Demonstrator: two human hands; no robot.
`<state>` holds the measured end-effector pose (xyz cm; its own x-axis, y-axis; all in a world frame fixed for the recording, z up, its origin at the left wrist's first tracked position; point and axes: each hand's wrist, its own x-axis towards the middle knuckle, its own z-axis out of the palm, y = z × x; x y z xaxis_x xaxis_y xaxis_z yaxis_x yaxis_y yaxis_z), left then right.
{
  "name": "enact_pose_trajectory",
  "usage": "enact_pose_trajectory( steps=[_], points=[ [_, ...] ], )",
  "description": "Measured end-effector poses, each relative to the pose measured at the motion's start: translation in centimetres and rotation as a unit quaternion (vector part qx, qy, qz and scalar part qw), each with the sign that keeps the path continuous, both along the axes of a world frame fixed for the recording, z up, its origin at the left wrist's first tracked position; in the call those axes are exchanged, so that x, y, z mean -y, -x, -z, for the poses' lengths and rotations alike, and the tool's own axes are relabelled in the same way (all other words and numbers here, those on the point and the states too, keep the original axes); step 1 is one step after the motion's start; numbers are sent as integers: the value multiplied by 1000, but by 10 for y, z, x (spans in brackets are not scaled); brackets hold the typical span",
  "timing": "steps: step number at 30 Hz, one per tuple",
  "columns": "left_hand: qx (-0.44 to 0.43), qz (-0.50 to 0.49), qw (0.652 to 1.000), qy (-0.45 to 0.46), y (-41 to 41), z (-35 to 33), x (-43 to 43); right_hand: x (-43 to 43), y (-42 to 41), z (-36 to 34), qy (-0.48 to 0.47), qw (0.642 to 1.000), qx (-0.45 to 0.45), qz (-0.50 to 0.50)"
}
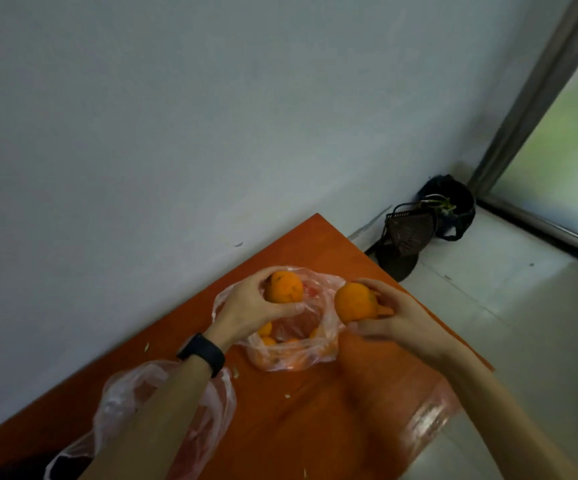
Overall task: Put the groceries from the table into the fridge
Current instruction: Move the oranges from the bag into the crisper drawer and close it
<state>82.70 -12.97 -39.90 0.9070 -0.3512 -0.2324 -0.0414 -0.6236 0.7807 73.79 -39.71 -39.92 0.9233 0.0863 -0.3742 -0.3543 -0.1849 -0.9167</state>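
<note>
My left hand (249, 306) grips an orange (284, 287) above a thin pink plastic bag (301, 355) that lies open on the orange-red table (332, 410). My right hand (395, 317) grips a second orange (354, 303) just right of the bag's mouth. Several more oranges (267, 336) lie inside the bag. The fridge is out of view.
A second pink plastic bag (211, 420) lies under my left forearm near the table's front. A black bin with a dark bag (448, 206) and a dark dustpan (408, 233) stand on the tiled floor in the corner. A glass door (564, 161) is at the right.
</note>
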Motion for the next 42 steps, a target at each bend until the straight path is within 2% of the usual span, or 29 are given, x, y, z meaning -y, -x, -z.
enact_pose_trajectory(
  steps=[4, 11, 16, 21, 28, 33, 38, 42],
  points=[
    [28, 45, 998, 29, 21, -30, 50, 32, 68, -32, 11, 997, 28, 66],
    [63, 201, 975, 64, 101, -63, 203, 124, 215, -69, 131, 968, 74, 201],
    [75, 317, 941, 91, 207, -85, 328, 199, 357, -95, 214, 909, 100, 344],
    [115, 418, 894, 113, 339, -114, 446, 263, 511, -127, 318, 816, 114, 468],
    [161, 531, 811, 182, 486, -161, 574, 337, 668, -161, 418, 707, 97, 562],
    [221, 581, 755, 208, 548, -190, 659, 400, 730, -175, 454, 661, 104, 588],
    [274, 581, 728, 239, 586, -219, 754, 484, 763, -197, 491, 628, 106, 594],
    [285, 574, 716, 278, 606, -242, 838, 564, 776, -221, 511, 608, 109, 598]
  ],
)
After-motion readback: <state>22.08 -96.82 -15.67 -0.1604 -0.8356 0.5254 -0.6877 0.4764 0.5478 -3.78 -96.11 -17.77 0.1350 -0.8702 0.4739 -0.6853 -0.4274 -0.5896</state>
